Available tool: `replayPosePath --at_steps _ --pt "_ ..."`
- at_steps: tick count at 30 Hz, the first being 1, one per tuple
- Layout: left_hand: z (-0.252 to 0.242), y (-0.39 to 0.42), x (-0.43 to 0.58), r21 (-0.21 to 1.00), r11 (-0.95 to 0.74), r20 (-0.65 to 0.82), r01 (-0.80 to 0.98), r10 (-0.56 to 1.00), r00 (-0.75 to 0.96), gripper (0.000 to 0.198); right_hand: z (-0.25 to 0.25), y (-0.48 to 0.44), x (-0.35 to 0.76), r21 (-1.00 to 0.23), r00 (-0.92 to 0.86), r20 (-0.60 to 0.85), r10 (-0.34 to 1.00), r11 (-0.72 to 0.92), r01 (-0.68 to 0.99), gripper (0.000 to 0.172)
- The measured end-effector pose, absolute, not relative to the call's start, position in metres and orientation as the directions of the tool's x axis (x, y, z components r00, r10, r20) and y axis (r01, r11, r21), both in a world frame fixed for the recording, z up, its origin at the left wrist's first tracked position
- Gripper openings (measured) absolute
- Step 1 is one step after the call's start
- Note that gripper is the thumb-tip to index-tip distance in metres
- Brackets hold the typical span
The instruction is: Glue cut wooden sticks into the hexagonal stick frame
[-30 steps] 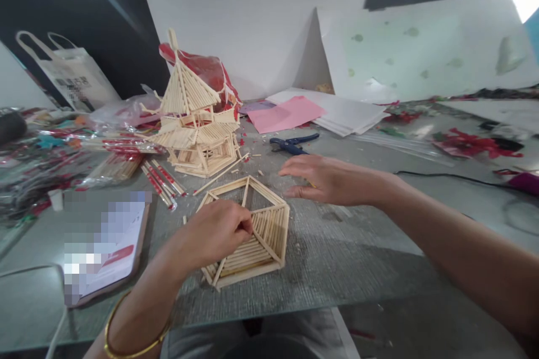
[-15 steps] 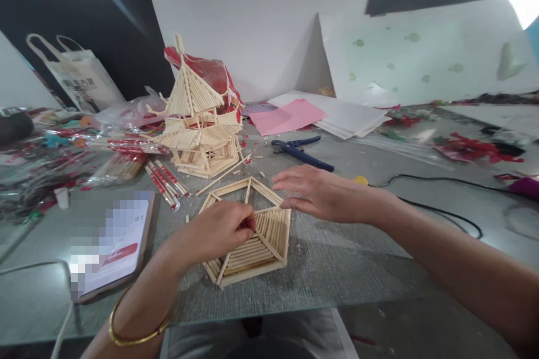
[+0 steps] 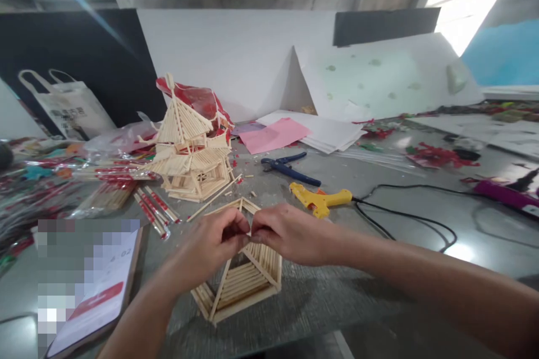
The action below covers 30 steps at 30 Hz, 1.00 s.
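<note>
A hexagonal frame of thin wooden sticks lies on the table below my hands, its near and right panels filled with rows of sticks. Over its middle, my left hand pinches with thumb and forefinger. Fingers closed too, my right hand meets it there, fingertips touching or nearly so. A tiny pale bit shows between them, too small to name. The hands cover much of the frame's far part. Behind stands a tiered stick pavilion with a pointed roof.
Right of the frame lies a yellow glue gun with a black cord. Beyond it is a blue-handled cutter. Wrapped stick bundles and a phone or tablet lie left. Pink paper rests at the back.
My right hand has moved left from the frame's far right edge and closed its fingers beside my left. The glue gun shows now. The camera view has tilted up.
</note>
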<state>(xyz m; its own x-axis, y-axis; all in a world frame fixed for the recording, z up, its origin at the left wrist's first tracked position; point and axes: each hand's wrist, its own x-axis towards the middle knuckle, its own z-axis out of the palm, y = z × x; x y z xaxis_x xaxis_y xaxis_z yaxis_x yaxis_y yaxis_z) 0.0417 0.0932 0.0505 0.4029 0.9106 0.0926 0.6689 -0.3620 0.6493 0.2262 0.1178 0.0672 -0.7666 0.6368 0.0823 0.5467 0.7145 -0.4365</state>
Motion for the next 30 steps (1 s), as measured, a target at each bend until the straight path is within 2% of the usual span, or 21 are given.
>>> replayPosePath --at_steps 4,7,10,12,14,16,18,21,23,26,30 --pt "0.05 0.093 0.043 0.595 -0.374 0.127 0.711 0.918 0.377 0.014 0.069 0.119 0.222 -0.441 -0.656 0.126 0.745 0.634 0.636 0.017" --pt "0.05 0.092 0.042 0.546 -0.386 0.179 0.744 0.921 0.346 0.017 0.081 0.125 0.232 -0.5 -0.618 0.168 0.768 0.607 0.618 0.019" --pt "0.047 0.093 0.041 0.647 -0.349 0.222 0.678 0.937 0.271 0.021 0.092 0.141 0.259 -0.505 -0.575 0.269 0.772 0.622 0.598 0.02" --pt "0.045 0.095 0.042 0.701 -0.293 0.212 0.65 0.956 0.202 0.027 0.093 0.153 0.278 -0.486 -0.486 0.286 0.826 0.562 0.669 0.02" --pt "0.045 0.096 0.044 0.687 -0.252 0.202 0.681 0.967 0.155 0.032 0.088 0.163 0.29 -0.447 -0.392 0.293 0.872 0.487 0.75 0.021" --pt "0.045 0.097 0.046 0.634 -0.246 0.224 0.733 0.966 0.131 0.033 0.08 0.168 0.294 -0.368 -0.376 0.307 0.875 0.473 0.8 0.021" --pt "0.045 0.097 0.047 0.588 -0.256 0.259 0.767 0.958 0.121 0.033 0.073 0.171 0.293 -0.255 -0.499 0.281 0.82 0.565 0.785 0.02" --pt "0.045 0.096 0.047 0.556 -0.255 0.283 0.791 0.953 0.107 0.032 0.067 0.173 0.291 -0.078 -0.766 0.158 0.624 0.781 0.62 0.024" --pt "0.044 0.096 0.047 0.542 -0.25 0.285 0.802 0.953 0.105 0.032 0.069 0.174 0.292 0.055 -0.839 0.111 0.533 0.839 0.541 0.026" --pt "0.045 0.095 0.049 0.524 -0.253 0.288 0.813 0.951 0.11 0.031 0.078 0.177 0.293 0.235 -0.844 0.064 0.532 0.814 0.531 0.02" --pt "0.045 0.094 0.051 0.49 -0.281 0.324 0.825 0.937 0.127 0.03 0.085 0.178 0.286 0.366 -0.823 -0.05 0.565 0.778 0.511 0.019"
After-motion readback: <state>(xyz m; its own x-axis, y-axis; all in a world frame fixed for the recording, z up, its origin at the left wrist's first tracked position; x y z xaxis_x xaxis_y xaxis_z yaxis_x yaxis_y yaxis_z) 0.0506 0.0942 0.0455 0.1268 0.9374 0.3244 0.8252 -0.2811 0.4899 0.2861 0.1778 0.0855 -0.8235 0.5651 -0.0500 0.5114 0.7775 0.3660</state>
